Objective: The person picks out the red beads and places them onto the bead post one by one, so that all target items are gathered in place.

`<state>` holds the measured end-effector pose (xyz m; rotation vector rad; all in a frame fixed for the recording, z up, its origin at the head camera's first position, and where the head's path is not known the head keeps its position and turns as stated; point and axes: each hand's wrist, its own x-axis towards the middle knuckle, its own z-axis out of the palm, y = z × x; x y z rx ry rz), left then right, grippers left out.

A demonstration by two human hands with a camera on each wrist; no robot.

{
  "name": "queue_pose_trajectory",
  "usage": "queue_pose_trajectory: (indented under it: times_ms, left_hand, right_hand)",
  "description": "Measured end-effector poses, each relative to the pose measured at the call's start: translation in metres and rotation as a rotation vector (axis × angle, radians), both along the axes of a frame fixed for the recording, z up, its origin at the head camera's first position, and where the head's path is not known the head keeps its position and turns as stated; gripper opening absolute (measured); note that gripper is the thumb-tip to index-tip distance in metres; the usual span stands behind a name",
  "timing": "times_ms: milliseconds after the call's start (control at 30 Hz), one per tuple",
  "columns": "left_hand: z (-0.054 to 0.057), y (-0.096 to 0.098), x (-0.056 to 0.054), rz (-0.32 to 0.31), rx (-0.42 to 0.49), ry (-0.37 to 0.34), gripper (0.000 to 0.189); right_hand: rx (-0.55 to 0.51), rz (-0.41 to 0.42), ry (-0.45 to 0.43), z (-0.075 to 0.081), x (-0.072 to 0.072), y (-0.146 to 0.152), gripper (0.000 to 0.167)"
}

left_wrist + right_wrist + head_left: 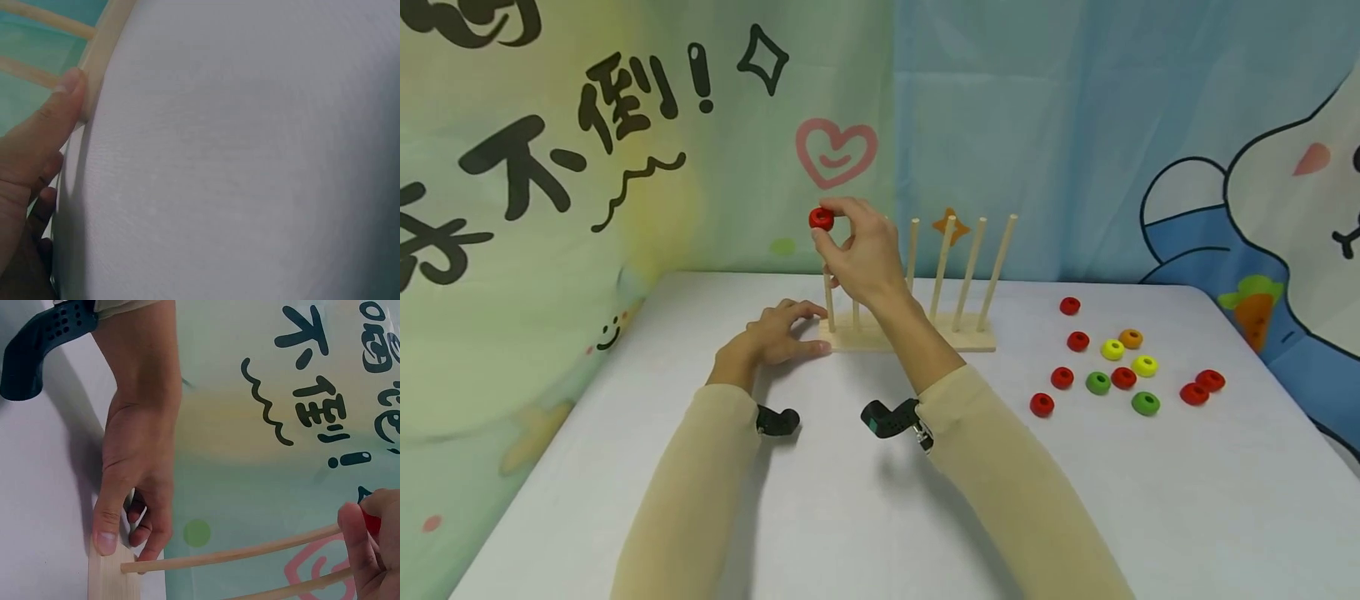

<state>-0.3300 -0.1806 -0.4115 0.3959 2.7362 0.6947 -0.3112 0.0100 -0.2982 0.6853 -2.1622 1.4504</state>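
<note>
Over the leftmost peg (pixel 829 304) of a wooden peg stand (pixel 973 341), my right hand (pixel 871 254) pinches a red bead (pixel 817 223) between thumb and fingers. In the right wrist view only a sliver of that red bead (pixel 373 524) shows; whether the peg's tip is inside its hole cannot be told. My left hand (pixel 778 335) grips the stand's left end at table level. The right wrist view shows its thumb (pixel 107 540) on the front of the base and its fingers behind. In the left wrist view the thumb (pixel 65 94) presses the base's edge.
To the right lie scattered beads: several red ones (pixel 1078 341), two yellow (pixel 1108 354), one orange (pixel 1131 343) and two green (pixel 1146 408). Other bare pegs (pixel 942 267) rise from the base. A printed cloth (pixel 1000 125) hangs behind the white table (pixel 850 517).
</note>
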Motion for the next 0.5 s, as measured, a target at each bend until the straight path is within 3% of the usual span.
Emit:
queue_pose_trajectory:
  times_ms: [233,500]
  left_hand:
    - [-0.004,0.001,-0.002,-0.004,0.025,0.013,0.07]
    - [-0.006,-0.001,-0.003,0.015,0.014,0.018,0.071]
  right_hand:
    - [0.048,-0.016,-0.005,0.002,0.005,0.004,0.037]
    - [-0.045,0.099,0.03,0.001,0.019,0.018,0.035]
